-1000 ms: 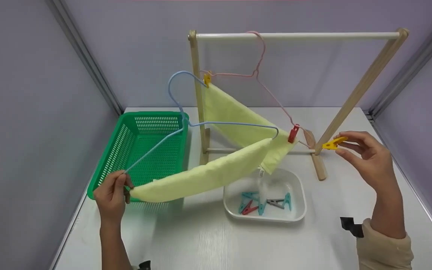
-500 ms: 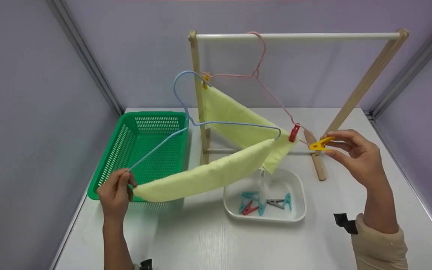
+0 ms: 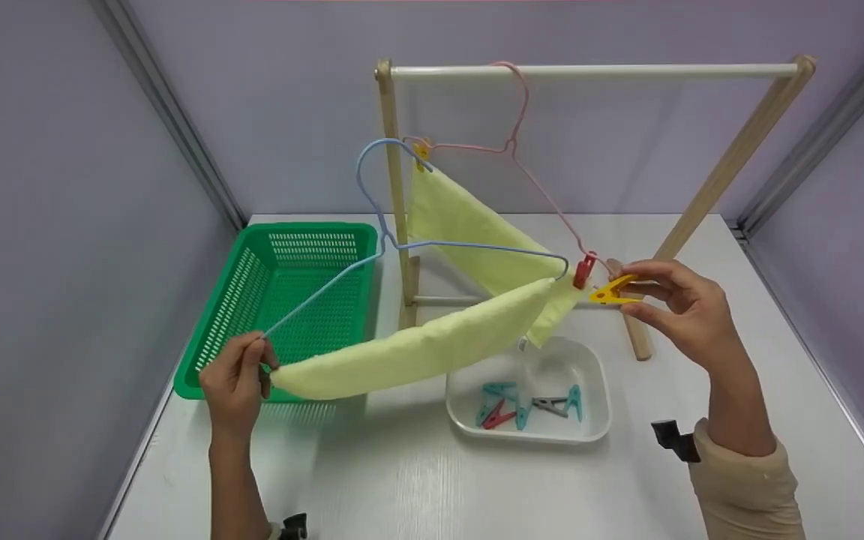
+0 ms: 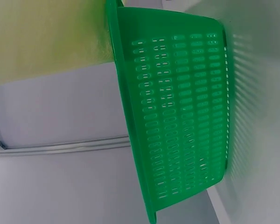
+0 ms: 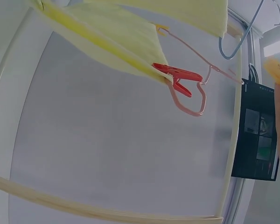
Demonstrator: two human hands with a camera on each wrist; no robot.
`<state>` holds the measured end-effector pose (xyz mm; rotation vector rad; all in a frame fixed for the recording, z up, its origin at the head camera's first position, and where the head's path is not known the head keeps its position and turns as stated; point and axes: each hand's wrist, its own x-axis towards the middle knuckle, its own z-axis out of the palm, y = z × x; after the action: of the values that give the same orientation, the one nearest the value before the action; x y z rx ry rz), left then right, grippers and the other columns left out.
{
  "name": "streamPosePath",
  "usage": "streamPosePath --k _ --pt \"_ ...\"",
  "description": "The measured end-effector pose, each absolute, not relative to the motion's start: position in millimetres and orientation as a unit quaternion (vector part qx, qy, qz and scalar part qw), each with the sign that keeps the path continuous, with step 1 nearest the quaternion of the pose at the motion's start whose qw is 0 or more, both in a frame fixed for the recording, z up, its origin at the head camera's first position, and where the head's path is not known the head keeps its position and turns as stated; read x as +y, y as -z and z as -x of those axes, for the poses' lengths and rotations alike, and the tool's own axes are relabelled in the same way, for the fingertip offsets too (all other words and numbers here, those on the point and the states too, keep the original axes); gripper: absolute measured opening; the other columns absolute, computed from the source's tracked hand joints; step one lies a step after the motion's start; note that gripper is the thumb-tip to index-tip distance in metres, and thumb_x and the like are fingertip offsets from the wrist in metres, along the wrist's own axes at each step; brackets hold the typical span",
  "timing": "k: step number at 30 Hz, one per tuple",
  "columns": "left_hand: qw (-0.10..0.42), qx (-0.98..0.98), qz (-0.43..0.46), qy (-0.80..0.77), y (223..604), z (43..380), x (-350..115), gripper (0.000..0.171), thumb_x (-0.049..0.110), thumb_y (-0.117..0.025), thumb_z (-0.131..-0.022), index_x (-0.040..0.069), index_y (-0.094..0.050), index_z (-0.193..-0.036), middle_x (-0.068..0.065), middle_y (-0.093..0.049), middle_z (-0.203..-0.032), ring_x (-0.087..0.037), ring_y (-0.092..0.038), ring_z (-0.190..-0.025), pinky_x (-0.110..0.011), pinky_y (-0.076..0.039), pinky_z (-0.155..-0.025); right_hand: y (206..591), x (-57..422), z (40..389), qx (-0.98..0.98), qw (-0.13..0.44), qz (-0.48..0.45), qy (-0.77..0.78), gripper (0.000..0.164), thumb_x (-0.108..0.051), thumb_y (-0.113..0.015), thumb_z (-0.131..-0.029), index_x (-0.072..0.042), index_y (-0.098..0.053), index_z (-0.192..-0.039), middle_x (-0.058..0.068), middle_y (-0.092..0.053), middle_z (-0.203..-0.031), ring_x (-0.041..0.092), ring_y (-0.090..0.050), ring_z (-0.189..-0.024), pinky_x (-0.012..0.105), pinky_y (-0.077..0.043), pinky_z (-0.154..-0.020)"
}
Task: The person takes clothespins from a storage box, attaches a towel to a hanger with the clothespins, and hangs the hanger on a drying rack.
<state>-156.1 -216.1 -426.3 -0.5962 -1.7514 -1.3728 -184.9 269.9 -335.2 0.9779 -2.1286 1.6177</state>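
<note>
My left hand [image 3: 237, 379] pinches the left end of a blue hanger [image 3: 319, 296] together with a corner of a pale yellow-green cloth [image 3: 417, 349]. The cloth sags below the hanger and reaches up to its right end. Between the thumb and fingers of my right hand [image 3: 683, 307] is a yellow clothespin [image 3: 612, 292], its tip pointing left, a short way right of the hanger's right end. Behind it a second cloth [image 3: 469, 217] hangs from a pink hanger [image 3: 511, 146], held by a red clothespin [image 5: 177, 73] and another yellow clothespin [image 3: 421, 154].
The pink hanger hooks over the white bar [image 3: 627, 72] of a wooden-legged rack. A green basket [image 4: 177, 112] stands at left, under my left hand. In front of the rack sits a white tub [image 3: 529, 433] with several clothespins in it. A dark screen [image 5: 254, 135] shows beyond the rack.
My right hand has moved left with the yellow clothespin, closer to the blue hanger's right end. My left hand, with hanger and cloth, has shifted slightly right and up.
</note>
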Motion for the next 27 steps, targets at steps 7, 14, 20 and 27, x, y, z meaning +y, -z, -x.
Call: streamPosePath --k 7,14,20,27 --pt "0.407 -0.697 0.228 0.545 425.6 156.4 -214.1 0.034 0.018 -0.051 -0.094 -0.014 -0.058 -0.083 -0.013 -0.052 -0.06 -0.009 -0.041 -0.036 -0.013 -0.031 -0.033 332.7 262.4 185.5 -0.743 0.138 -0.35 -0.553 0.037 0.013 -0.066 -0.076 0.016 -0.053 -0.111 0.021 -0.058 -0.111 0.022 -0.058 -0.103 0.027 -0.046 -0.083" --pt "0.406 -0.694 0.235 0.546 427.0 157.1 -214.5 0.033 0.016 -0.051 -0.095 -0.013 -0.058 -0.083 -0.012 -0.052 -0.061 -0.009 -0.041 -0.036 -0.014 -0.031 -0.033 332.4 256.3 187.1 -0.755 0.139 -0.353 -0.535 0.036 0.009 -0.066 -0.079 0.014 -0.054 -0.112 0.024 -0.056 -0.109 0.021 -0.059 -0.1 0.026 -0.047 -0.083" --pt "0.404 -0.687 0.24 0.554 426.3 157.8 -213.9 0.032 0.016 -0.051 -0.094 -0.014 -0.058 -0.083 -0.012 -0.052 -0.06 -0.01 -0.04 -0.034 -0.015 -0.032 -0.033 332.3 251.7 192.0 -0.744 0.13 -0.364 -0.546 0.034 0.009 -0.065 -0.08 0.015 -0.054 -0.112 0.026 -0.055 -0.106 0.022 -0.059 -0.098 0.027 -0.047 -0.082" --pt "0.402 -0.682 0.242 0.561 426.4 158.1 -213.6 0.032 0.015 -0.051 -0.094 -0.014 -0.057 -0.082 -0.012 -0.051 -0.059 -0.01 -0.039 -0.033 -0.015 -0.031 -0.033 335.0 249.3 196.5 -0.752 0.116 -0.36 -0.54 0.034 0.015 -0.063 -0.079 0.014 -0.054 -0.111 0.024 -0.056 -0.106 0.022 -0.06 -0.097 0.027 -0.047 -0.082"
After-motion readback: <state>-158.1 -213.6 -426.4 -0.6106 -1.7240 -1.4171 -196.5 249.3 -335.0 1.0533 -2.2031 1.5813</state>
